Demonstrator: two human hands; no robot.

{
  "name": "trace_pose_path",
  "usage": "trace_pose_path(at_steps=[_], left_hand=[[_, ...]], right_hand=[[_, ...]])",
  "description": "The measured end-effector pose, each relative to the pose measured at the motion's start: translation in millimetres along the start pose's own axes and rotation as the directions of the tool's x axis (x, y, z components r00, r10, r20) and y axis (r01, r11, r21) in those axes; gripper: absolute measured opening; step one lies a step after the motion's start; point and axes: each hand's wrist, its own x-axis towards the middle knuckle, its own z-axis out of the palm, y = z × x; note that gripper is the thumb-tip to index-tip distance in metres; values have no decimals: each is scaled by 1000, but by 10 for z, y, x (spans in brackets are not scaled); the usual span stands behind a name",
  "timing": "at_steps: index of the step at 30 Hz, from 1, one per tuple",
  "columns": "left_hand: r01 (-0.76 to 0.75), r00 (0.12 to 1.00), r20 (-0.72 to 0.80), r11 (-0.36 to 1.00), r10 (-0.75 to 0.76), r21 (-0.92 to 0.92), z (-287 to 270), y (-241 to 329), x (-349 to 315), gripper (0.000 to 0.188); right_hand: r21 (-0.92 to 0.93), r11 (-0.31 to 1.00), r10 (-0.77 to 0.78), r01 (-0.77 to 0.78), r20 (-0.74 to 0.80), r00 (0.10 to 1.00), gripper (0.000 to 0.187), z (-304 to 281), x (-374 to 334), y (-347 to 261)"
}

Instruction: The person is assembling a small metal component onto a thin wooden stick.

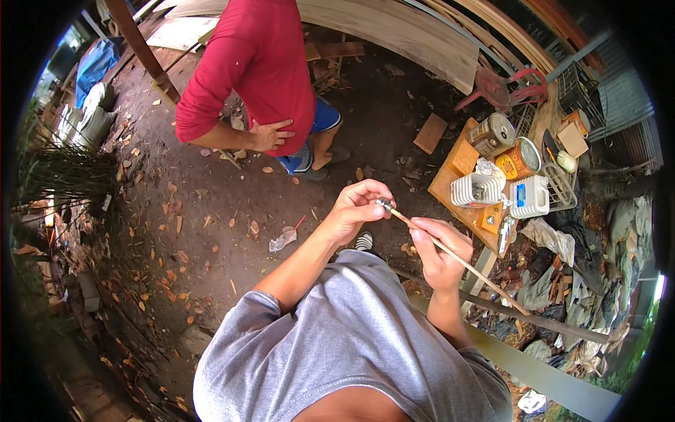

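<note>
My left hand (361, 209) is in front of my chest, its thumb and fingers pinching a small dark, shiny metallic piece (383, 202). That piece sits at the upper end of a thin wooden stick (493, 285); its exact kind is too small to tell. My right hand (444, 254) pinches the stick a little below the piece between thumb and fingers. From there the stick slants down to the right, its far end free in the air.
A person in a red shirt (271, 77) stands ahead on the left. At the right, a wooden board (450, 165) carries cans, a cut white container (470, 191) and a white jug (529, 197). A red plastic chair (500, 90) stands behind. Leaves litter the dirt floor (211, 260).
</note>
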Motion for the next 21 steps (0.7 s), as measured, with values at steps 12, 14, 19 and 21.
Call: trace_pose_path(at_steps=[12,14,19,21], left_hand=[[-180,973,-59,892,224,414,429,187,73,30],[-287,944,35,761,329,581,452,203,96,30],[-351,906,96,608,412,712,565,234,138,29],[-365,899,115,578,423,730,579,223,153,29]], right_hand=[[746,605,352,-279,64,934,27,86,-156,428],[803,514,384,-303,101,918,28,94,-180,457],[901,244,450,-359,222,865,28,117,-269,507],[923,109,494,-368,272,826,26,132,-298,507]])
